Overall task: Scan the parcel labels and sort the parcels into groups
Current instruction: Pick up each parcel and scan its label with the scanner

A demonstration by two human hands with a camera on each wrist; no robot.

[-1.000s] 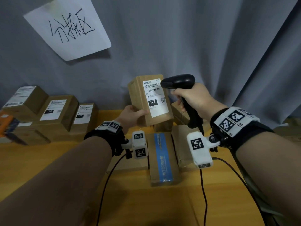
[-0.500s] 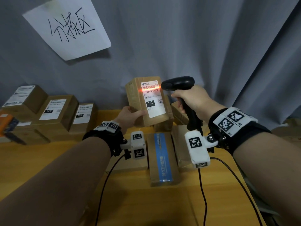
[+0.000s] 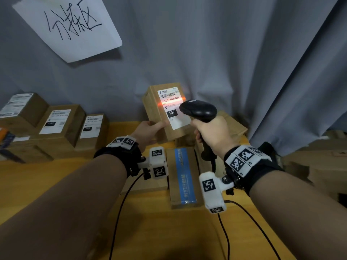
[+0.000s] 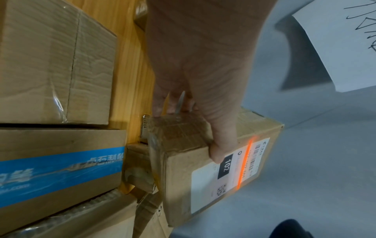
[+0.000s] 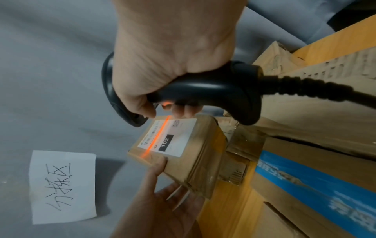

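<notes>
Parcel in hand: a small brown parcel (image 3: 165, 113) is held up off the wooden table (image 3: 56, 184), its white label (image 3: 173, 109) turned toward the person and the scanner so the barcode faces the beam.
Left hand: the left hand (image 3: 148, 131) grips the parcel at its lower left corner, thumb on the label face and the other fingers behind (the left wrist view shows the thumb tip just beside the black "102" block), which leaves the barcode uncovered.
Right hand: the right hand (image 3: 212, 136) is wrapped firmly round the handle of the black barcode scanner (image 3: 199, 109), its head just beside the label; a finger looks to sit at the trigger, though that is partly hidden.
Beam: an orange line (image 3: 171, 101) crosses the label at the printed "102-102-C01", just below the barcode rather than squarely on it, so the read may not have registered yet.
Sorted group: three labelled parcels (image 3: 60, 124) stand together at the left against the grey curtain (image 3: 225, 53); two of their labels read "150", so that looks like a group for another code.
Unsorted pile: a box with blue tape (image 3: 183, 177) and other cartons lie under the hands, probably waiting their turn.
Sign: a handwritten paper sign (image 3: 73, 23) hangs on the curtain above the left group.
Next: likely tilt the beam up onto the barcode, then place this parcel apart from the 150 group.
</notes>
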